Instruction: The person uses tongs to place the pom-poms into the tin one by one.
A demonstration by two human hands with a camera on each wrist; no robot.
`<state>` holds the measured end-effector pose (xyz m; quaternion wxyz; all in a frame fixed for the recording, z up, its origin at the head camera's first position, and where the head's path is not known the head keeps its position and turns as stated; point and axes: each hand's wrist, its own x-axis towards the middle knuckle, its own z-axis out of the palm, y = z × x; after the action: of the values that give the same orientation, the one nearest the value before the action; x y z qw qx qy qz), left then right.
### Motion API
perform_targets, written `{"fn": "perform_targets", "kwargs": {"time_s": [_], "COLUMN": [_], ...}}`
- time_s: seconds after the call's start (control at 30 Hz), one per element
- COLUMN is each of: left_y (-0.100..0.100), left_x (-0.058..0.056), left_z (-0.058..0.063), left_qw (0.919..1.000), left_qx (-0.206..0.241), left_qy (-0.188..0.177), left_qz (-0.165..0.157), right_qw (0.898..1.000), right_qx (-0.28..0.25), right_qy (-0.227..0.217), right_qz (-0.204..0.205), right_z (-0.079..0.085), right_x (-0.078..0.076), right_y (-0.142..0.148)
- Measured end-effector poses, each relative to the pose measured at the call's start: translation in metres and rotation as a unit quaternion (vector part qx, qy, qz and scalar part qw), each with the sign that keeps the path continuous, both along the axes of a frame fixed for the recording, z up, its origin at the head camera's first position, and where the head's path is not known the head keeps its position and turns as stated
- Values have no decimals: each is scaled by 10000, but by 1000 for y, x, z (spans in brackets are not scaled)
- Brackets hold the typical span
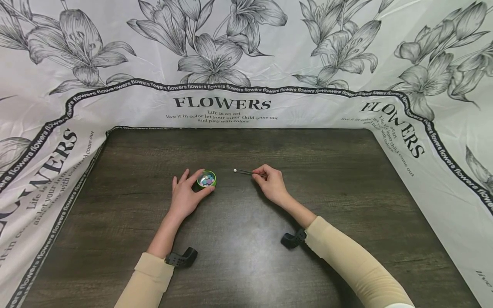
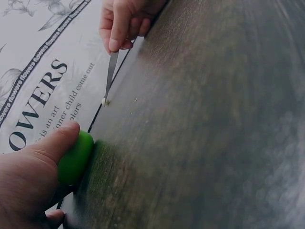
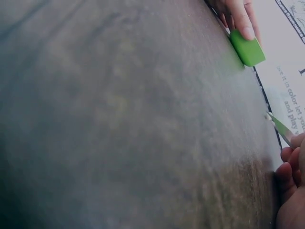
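On the left of the table, my left hand [image 1: 186, 197] holds a small round green cup [image 2: 77, 160] between thumb and forefinger, with its other fingers spread. Several small beads [image 1: 208, 179] in white, blue and purple lie inside that cup. My right hand [image 1: 272, 185] pinches a pair of thin metal tweezers [image 1: 245, 172], pointing left toward the cup. At the tips of the tweezers is a small white bead [image 1: 235, 170], a short way right of the cup. The right wrist view shows the cup's green wall [image 3: 247, 48] under the left fingers.
A dark wood-grain table [image 1: 246, 239] spreads under both hands. White cloth with flower prints and lettering [image 1: 223, 103] stands behind the table and along both sides. Black wrist cameras [image 1: 182, 258] sit on both forearms, close above the tabletop.
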<state>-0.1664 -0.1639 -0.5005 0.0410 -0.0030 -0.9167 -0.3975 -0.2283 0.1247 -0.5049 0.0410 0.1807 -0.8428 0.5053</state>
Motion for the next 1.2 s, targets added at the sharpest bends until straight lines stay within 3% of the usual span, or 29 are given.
{"fn": "perform_targets", "kwargs": {"time_s": [1.2], "left_y": [-3], "left_x": [2], "left_z": [-2], "left_qw": [9999], "left_qx": [14], "left_qy": [78], "left_qz": [-67], "right_qw": [9989], "right_qx": [-157], "right_qy": [410], "right_qz": [-139], "right_z": [-4], "right_x": [6], "right_y": [-5]}}
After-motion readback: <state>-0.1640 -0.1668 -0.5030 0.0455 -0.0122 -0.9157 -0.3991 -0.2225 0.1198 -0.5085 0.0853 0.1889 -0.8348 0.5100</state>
